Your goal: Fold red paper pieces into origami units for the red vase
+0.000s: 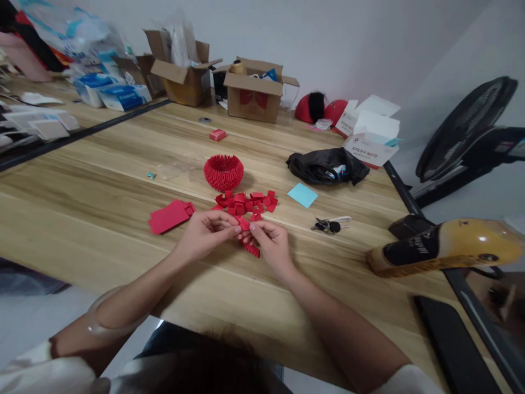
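Note:
Between the fingertips of my left hand (207, 232) and my right hand (270, 241) is a small folded piece of red paper (243, 222). Both hands pinch it from opposite sides above the table. Below my fingers, partly hidden, lies a red strip with a toothed edge (251, 249). Just beyond the hands is a loose pile of folded red paper pieces (241, 203). Behind that pile stands a round red bowl made of many folded paper pieces (223, 173). Flat red paper sheets (170, 216) lie left of my left hand.
A blue paper square (302, 195), keys (330, 225) and a black bag (324, 167) lie to the right. Nearer the right edge are a yellow-capped bottle (447, 249), a phone (455, 345) and a fan (467, 128). Cardboard boxes (253, 101) stand at the back.

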